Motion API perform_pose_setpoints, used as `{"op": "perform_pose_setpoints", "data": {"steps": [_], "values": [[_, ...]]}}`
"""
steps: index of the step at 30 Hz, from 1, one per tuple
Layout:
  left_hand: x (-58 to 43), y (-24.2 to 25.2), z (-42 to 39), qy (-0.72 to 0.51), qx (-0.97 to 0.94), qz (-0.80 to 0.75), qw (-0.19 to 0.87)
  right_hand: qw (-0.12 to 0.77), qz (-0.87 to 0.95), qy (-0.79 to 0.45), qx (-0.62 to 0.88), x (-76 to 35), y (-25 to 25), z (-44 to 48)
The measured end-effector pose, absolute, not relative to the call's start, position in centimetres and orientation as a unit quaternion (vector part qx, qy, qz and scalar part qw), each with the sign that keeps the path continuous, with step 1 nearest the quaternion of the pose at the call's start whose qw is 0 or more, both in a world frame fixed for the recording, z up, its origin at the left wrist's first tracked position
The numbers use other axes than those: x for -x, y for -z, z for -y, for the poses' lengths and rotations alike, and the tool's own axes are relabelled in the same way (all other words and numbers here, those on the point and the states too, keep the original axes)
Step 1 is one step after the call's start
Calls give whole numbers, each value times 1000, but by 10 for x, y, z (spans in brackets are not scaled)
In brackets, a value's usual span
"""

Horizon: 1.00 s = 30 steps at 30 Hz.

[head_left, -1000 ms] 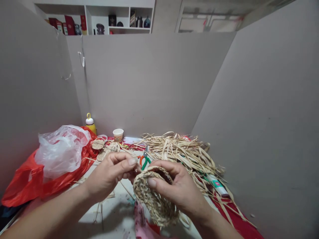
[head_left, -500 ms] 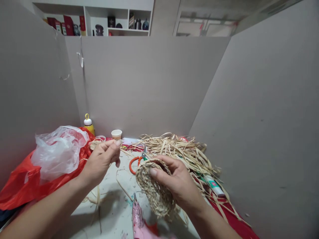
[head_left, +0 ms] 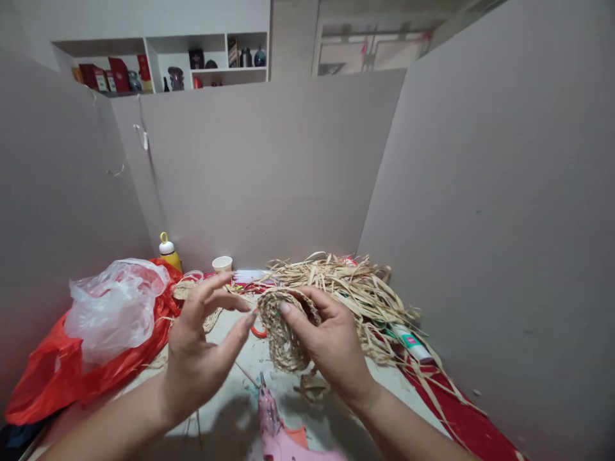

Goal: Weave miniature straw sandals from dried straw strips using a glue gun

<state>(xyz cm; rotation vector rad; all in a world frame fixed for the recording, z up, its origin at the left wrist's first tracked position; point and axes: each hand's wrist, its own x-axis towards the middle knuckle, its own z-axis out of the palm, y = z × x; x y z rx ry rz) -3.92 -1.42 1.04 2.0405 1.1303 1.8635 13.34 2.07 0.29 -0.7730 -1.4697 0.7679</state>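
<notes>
My right hand (head_left: 331, 346) grips a small woven straw piece (head_left: 281, 330), oval and cupped, held upright above the table with the thumb on its front. My left hand (head_left: 202, 339) hovers just left of the piece with fingers spread and nothing in it, fingertips close to the woven edge. Below the hands lies a pink glue gun (head_left: 278, 429), nozzle pointing away from me.
A heap of loose straw strips (head_left: 350, 288) covers the table's back right, with a white tube (head_left: 413, 344) beside it. Orange-handled scissors (head_left: 259, 331) peek out behind the piece. Left: clear and red plastic bags (head_left: 113, 314), yellow bottle (head_left: 168, 251), paper cup (head_left: 221, 263). Grey partitions enclose the table.
My left hand let go its pinch, opened and came back toward the woven piece. The right hand raised the piece and turned it more upright. The camera tilted slightly.
</notes>
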Motion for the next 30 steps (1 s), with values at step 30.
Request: {"op": "perform_pose_setpoints", "data": {"steps": [30], "values": [[59,-12,22,-601,-603,-451,268,565,587,-528,240,-137,-3,-16]]}}
